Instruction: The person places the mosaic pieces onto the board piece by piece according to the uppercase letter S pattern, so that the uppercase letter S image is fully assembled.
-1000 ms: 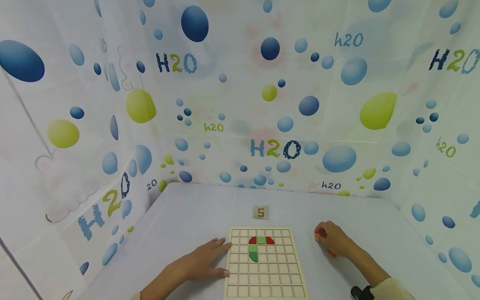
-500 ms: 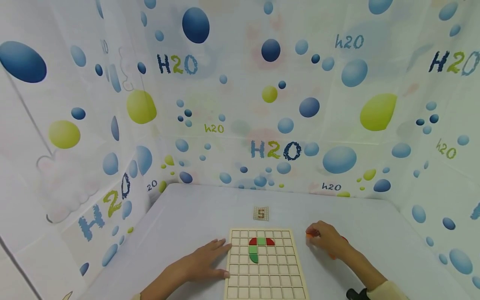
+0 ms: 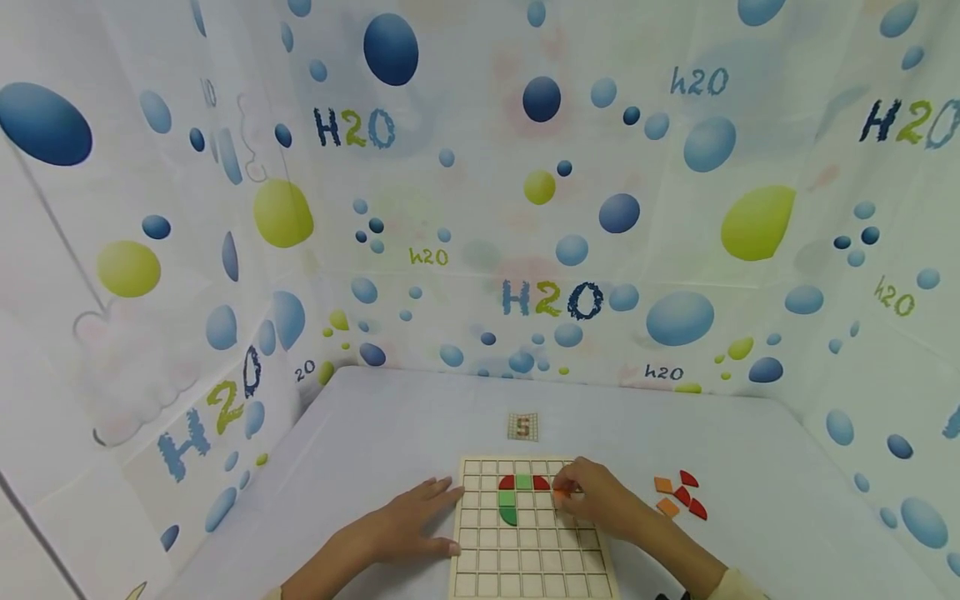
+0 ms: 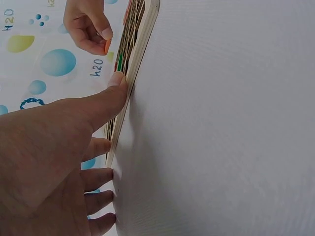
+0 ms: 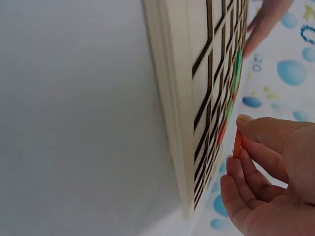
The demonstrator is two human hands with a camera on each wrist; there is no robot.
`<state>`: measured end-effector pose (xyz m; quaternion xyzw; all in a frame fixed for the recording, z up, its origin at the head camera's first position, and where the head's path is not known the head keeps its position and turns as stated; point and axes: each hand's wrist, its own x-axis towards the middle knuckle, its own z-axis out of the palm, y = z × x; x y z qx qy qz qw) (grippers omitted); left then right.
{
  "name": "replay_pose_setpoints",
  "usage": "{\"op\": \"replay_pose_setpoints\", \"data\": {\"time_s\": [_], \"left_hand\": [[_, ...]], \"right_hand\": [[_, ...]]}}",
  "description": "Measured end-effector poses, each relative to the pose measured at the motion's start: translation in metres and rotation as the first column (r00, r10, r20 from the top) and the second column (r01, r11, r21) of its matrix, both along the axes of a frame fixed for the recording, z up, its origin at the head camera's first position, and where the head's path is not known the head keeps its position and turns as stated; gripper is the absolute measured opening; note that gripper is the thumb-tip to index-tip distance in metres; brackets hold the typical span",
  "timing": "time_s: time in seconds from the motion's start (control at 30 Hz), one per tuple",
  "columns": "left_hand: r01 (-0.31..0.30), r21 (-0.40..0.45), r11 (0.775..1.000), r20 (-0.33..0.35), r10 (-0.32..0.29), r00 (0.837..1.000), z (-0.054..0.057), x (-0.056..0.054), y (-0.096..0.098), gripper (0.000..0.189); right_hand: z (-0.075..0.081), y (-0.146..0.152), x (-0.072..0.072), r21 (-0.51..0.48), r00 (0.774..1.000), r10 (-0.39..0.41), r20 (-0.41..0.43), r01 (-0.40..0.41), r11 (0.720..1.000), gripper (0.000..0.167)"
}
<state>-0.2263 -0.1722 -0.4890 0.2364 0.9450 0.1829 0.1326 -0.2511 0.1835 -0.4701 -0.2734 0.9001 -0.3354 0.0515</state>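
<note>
A pale wooden grid board (image 3: 528,558) lies flat on the table. In its upper rows sit two red quarter-round tiles (image 3: 507,482), a green square tile (image 3: 523,482), another green square below, and a dark green quarter-round tile (image 3: 508,516). My right hand (image 3: 603,500) is over the board's right side, pinching an orange square tile (image 5: 237,143) between thumb and fingers; the tile stands on edge in the right wrist view. My left hand (image 3: 405,525) rests at the board's left edge, thumb and fingertips touching it, fingers spread.
Right of the board lie two loose orange square tiles (image 3: 663,484) and several red tiles (image 3: 698,508). Beyond the board's far edge is a small pattern card (image 3: 522,427) showing an S-like figure on a grid. A printed curtain (image 3: 480,208) encloses the white table.
My right hand has moved left from the loose tiles to above the board, carrying the orange tile. The loose tiles it covered now show. The left hand stays put.
</note>
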Motion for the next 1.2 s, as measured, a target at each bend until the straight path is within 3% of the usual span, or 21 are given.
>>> {"op": "replay_pose_setpoints", "data": {"time_s": [0.33, 0.67, 0.97, 1.2], "left_hand": [[-0.006, 0.017, 1.000, 0.007, 0.006, 1.000, 0.001, 0.002, 0.000, 0.087], [0.009, 0.001, 1.000, -0.014, -0.009, 1.000, -0.001, 0.000, -0.001, 0.087], [0.007, -0.005, 1.000, -0.018, -0.007, 1.000, 0.002, 0.002, 0.000, 0.087], [0.006, -0.015, 1.000, -0.015, -0.006, 1.000, 0.002, 0.002, 0.001, 0.087]], "right_hand": [[-0.010, -0.036, 0.003, -0.008, 0.988, 0.153, -0.004, -0.153, 0.988, 0.012], [-0.011, -0.044, 0.003, 0.003, 0.991, 0.130, 0.024, -0.131, 0.991, 0.013], [-0.013, -0.046, 0.005, 0.093, 0.982, 0.162, -0.100, -0.153, 0.984, 0.009], [-0.010, -0.047, 0.010, 0.150, 0.979, 0.170, -0.114, -0.153, 0.977, 0.009]]}}
